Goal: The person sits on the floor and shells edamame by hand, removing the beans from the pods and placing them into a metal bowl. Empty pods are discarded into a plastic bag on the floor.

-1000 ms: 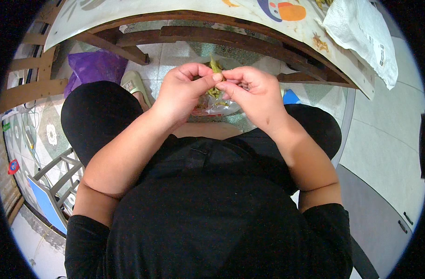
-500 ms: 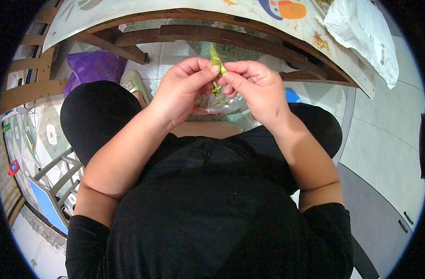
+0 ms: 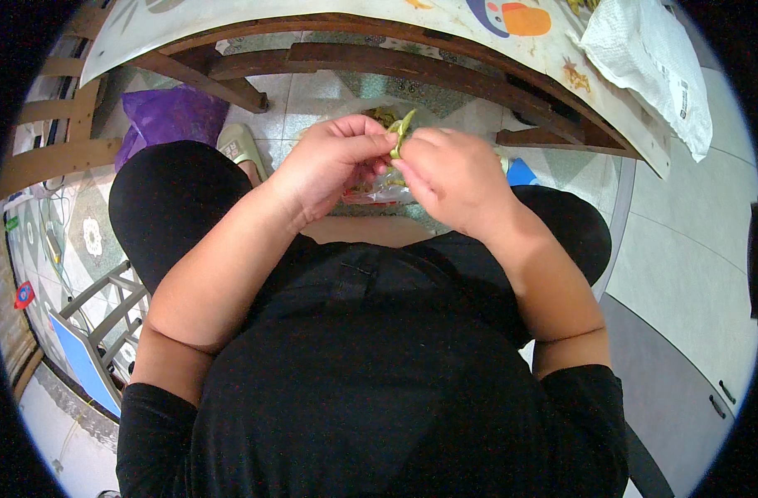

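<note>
A slim green bean pod [image 3: 404, 126] is pinched between my two hands, its tip pointing up and away from me. My left hand [image 3: 329, 162] holds it between thumb and forefinger. My right hand [image 3: 462, 178] closes on its other side, knuckles up, so some of its fingertips are hidden. Beneath the hands, on the floor between my legs, lies a clear plastic bag [image 3: 377, 196] with yellow-green pieces in it, partly covered by my fingers.
Ahead is a wooden-framed table [image 3: 346, 58] with a printed cover; a white plastic bag [image 3: 644, 70] hangs over its right corner. A purple bag [image 3: 180, 116] and my slipper [image 3: 240, 145] are at left. A blue object [image 3: 521, 172] sits by my right knee, a stool [image 3: 88, 357] at lower left.
My right hand has turned over, knuckles up, and shifted slightly down. The pod between the fingers now looks greener and leans right; before, a yellow-green, flattened piece stood up there.
</note>
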Motion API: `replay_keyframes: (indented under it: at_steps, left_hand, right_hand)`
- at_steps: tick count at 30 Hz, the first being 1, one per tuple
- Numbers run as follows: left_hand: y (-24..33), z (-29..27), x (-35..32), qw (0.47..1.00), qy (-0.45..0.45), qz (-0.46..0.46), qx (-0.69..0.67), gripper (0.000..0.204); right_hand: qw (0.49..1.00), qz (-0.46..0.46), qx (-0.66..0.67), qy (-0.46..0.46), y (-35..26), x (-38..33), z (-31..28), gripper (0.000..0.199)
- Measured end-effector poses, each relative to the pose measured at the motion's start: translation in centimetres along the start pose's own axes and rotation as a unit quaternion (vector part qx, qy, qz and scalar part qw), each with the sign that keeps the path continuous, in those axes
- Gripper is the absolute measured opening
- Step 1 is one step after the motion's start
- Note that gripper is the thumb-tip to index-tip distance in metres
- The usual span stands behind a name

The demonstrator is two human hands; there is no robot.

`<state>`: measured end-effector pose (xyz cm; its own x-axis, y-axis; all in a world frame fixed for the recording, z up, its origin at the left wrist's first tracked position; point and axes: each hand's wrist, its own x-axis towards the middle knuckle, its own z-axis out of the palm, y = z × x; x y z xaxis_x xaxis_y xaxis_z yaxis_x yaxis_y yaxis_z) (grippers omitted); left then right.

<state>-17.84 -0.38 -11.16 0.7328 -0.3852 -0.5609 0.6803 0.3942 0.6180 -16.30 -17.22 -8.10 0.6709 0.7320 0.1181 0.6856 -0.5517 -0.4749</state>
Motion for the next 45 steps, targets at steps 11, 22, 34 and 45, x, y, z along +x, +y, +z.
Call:
replay_keyframes:
  at_steps: [11,22,34,45]
  left_hand:
    - [0.2,0.5,-0.2,0.999,-0.025,-0.03,-0.01,0.01]
    - [-0.5,-0.6,0.7,0.999,0.019,-0.009,0.044,0.01]
    - [0.1,0.8,-0.7,0.943,-0.018,0.086,0.322,0.022]
    - [-0.4,-0.4,-0.2,0.934,-0.002,0.172,0.312,0.021]
  right_hand:
    - [0.996,0.075,-0.032,-0.021,0.2,-0.2,-0.1,0.017]
    - [0.908,0.336,0.241,-0.073,1.6,-0.7,0.4,0.023]
    - [0.961,0.147,0.186,0.141,-1.9,5.4,-7.5,0.014]
    - [0.958,0.076,-0.185,0.205,1.0,16.4,-7.0,0.016]
